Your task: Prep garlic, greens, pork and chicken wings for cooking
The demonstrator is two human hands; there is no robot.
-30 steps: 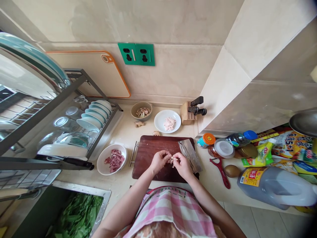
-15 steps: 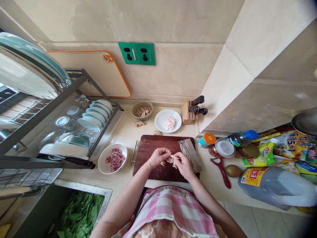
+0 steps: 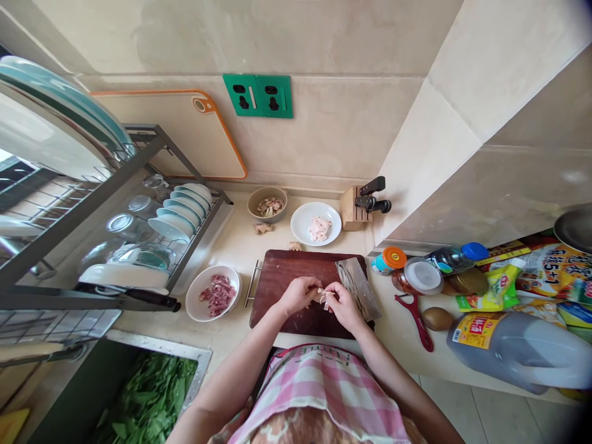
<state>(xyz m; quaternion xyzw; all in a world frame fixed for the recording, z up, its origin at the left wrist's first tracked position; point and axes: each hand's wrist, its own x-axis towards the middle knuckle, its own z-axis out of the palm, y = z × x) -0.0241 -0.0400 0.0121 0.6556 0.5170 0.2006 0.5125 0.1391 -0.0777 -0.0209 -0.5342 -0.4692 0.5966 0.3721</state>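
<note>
Over the dark brown cutting board (image 3: 282, 277), my left hand (image 3: 301, 295) and my right hand (image 3: 341, 305) meet, thumbs and fingers pinched together. Between the fingertips is a small pale garlic clove (image 3: 321, 293) with papery skin, gripped from both sides. More pale bits seem to lie just beneath, partly hidden by my fingers. A broad cleaver (image 3: 358, 288) rests along the board's right side, close to my right hand; its handle is mostly covered by my wrist.
Behind the board are a basket of cloves (image 3: 268, 205), a plate of pale meat (image 3: 300, 225), ginger (image 3: 263, 228) and a knife block (image 3: 352, 209). A bowl of sliced red meat (image 3: 192, 296) stands left. Rightward are a red peeler (image 3: 420, 324), a kiwi (image 3: 436, 319) and a large jug (image 3: 522, 351).
My hands stay over the same part of the board, fingers shifting slightly and drawing closer around the garlic clove. The whole view has shifted a little.
</note>
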